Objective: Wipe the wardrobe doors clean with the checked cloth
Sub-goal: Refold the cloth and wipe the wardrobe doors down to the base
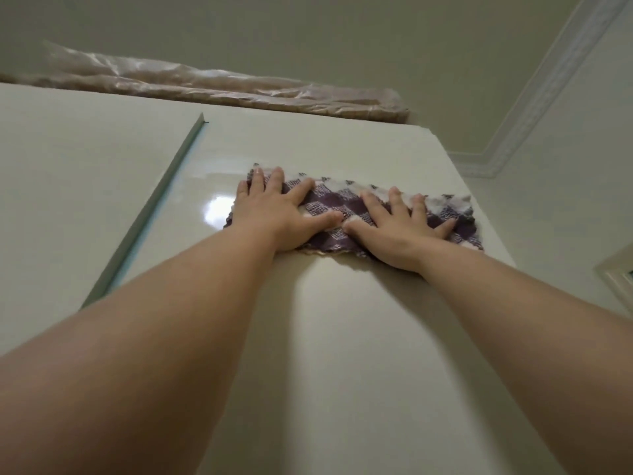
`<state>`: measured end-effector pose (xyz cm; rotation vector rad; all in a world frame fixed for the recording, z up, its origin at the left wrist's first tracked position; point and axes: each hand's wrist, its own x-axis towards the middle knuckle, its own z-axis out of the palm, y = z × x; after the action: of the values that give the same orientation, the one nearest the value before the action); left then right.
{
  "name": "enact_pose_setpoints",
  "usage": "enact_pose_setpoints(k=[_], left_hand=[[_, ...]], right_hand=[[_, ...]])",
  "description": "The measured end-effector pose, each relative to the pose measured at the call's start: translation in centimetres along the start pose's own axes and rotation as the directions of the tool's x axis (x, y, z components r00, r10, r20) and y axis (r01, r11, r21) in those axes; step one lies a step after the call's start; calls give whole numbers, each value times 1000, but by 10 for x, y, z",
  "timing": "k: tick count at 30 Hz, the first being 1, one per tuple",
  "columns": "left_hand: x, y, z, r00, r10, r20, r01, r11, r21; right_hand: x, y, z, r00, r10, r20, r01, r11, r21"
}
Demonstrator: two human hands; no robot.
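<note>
Viewed from below, looking up the wardrobe door [342, 320]. Checked cloth [346, 204] — purple and white — found spread flat high on the right-hand door, near its top edge and reaching almost to its right edge. Left hand [274, 214] laid open on the cloth's left end, fingers splayed, palm pressing; right hand [397, 228] likewise open and flat on the right half. Nothing gripped by either: cloth merely pinned against the panel by pressure, thumbs nearly touching at the middle.

Risks judged from this position:
- Cloth held by friction alone on a glossy upright surface; any easing of pressure likely to let it slide or drop.
- Bunching between the thumbs probable if the hands drift together.
- Arms at full reach — pressure likely uneven, streaks possible near the bright glare patch [219, 209].
- Plastic-wrapped bundle [212, 87] along the wardrobe top could be snagged by an upward stroke.

Not established: lower part of the doors, cut off by the frame; left-hand door [68, 186] beyond the seam strip [154, 207] only partly seen; dirt or wetness on the panel indistinguishable; object at the right frame edge unidentifiable.
</note>
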<state>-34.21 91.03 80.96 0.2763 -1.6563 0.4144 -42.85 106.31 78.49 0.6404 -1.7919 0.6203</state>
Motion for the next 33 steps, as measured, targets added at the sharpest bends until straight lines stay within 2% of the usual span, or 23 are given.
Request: enact_pose_setpoints(k=[4,10,14,18,22,25,29,33], left_hand=[[0,-47,-10,997,-76,-6,76,997,-7],[-28,-117,-17,979,-203,-9,204,979,13],[-38,-115,-17,975,-223,-14,223,974,32],[-41,-106,-16,965,-259,-33,260,964,55],[-38,-86,-22,979,-187,-83,197,970,142],[-25,-63,-19,991,-133,3,133,991,19],[-6,-35,-15,975,-222,13,221,964,-144],[-13,3,-8,969,-246,22,247,961,-123]], right_hand=[[13,-50,3,998,-58,-12,58,998,0],[21,-136,13,963,-268,24,268,963,3],[23,-143,14,945,-321,58,322,947,-3],[24,-125,17,937,-348,19,348,936,-41],[26,-96,12,944,-328,-27,327,943,-58],[27,-66,6,969,-242,-60,238,969,-62],[25,-29,-2,988,-138,-62,137,990,-29],[21,1,-5,996,-64,-70,63,998,-14]])
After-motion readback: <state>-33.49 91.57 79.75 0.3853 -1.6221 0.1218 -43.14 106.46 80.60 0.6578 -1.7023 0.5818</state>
